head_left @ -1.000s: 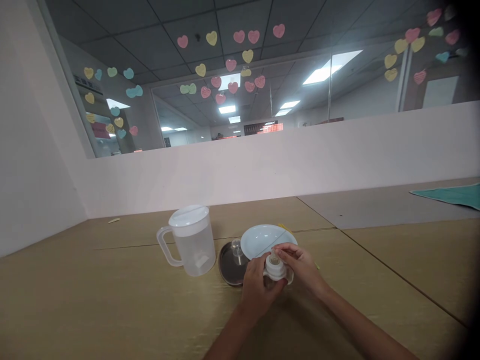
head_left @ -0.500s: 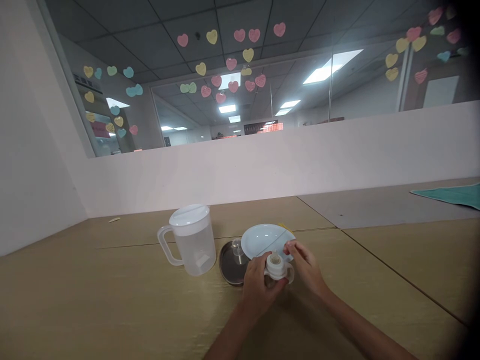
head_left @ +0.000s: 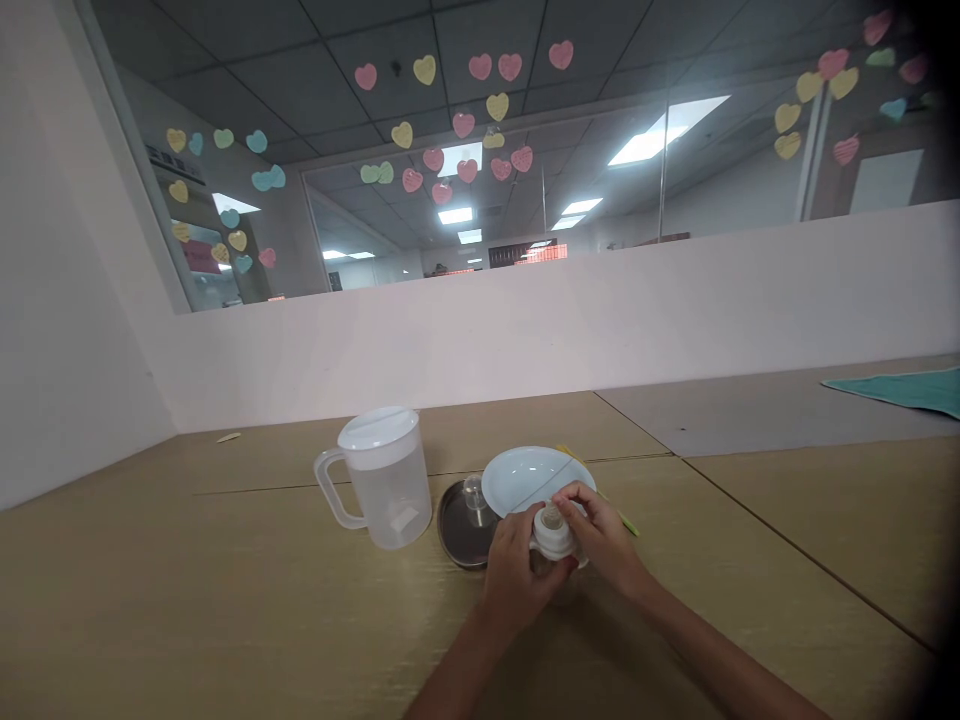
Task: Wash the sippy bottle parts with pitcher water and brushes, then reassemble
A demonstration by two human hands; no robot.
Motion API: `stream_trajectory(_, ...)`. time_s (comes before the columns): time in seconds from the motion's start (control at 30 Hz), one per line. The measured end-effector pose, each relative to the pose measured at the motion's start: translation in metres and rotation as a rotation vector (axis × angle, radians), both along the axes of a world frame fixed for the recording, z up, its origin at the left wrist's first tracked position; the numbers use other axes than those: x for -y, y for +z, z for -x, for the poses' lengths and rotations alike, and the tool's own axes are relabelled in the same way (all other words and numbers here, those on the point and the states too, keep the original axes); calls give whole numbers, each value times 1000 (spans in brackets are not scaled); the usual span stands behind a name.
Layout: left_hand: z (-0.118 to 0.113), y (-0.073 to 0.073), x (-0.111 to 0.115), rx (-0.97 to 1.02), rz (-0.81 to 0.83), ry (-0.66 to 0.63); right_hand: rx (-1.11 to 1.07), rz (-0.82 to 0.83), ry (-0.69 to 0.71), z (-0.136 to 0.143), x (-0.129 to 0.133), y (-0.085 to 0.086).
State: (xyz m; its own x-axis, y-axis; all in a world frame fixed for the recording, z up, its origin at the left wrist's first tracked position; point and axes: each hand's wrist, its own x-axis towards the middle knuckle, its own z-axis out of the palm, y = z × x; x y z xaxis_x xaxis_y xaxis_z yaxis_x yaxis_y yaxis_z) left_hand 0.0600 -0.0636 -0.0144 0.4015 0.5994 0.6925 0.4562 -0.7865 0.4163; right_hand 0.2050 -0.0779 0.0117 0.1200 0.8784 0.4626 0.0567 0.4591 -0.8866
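A baby bottle (head_left: 553,535) with a white collar and a pale teat stands upright in front of the bowl. My left hand (head_left: 519,568) is wrapped round its left side, thumb in front. My right hand (head_left: 600,535) has its fingertips closed at the teat and collar; whether they pinch it or only touch it, I cannot tell. The bottle's lower body and its right handle are mostly hidden by my hands. Just behind sits a white bowl (head_left: 517,475). Left of it, a dark round metal tray (head_left: 456,545) bears a clear dome cap (head_left: 474,492).
A translucent lidded pitcher (head_left: 390,495) stands left of the tray. A thin yellow-green stick (head_left: 628,523) lies behind and right of the bowl. At the far right is a teal cloth (head_left: 900,388). A white wall (head_left: 465,350) with a window bounds the table (head_left: 285,600).
My right hand has moved left and inward, from beside the bottle onto its top. The thin stick now shows beyond the hand. My left hand keeps its hold.
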Motion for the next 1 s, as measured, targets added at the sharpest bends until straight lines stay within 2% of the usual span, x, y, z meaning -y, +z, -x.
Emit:
stream_trajectory(0.17,-1,-1,0,-2,-6,-1,-56,15,-28,0,-5,-2)
stream_trajectory(0.4,-1,-1,0,-14,-28,17,-169,-20,-144,-2,-13,-11)
stream_trajectory(0.5,0,0,0,-18,-20,15,-104,-4,-169,-2,-7,-10)
stream_trajectory(0.7,-1,1,2,-14,29,4,54,-182,-210,2,4,0)
stream_trajectory(0.83,-2,2,3,1,29,-6,124,-204,-236,3,6,3)
stream_trajectory(1.0,-2,4,4,4,42,-9,96,-165,-137,1,7,6)
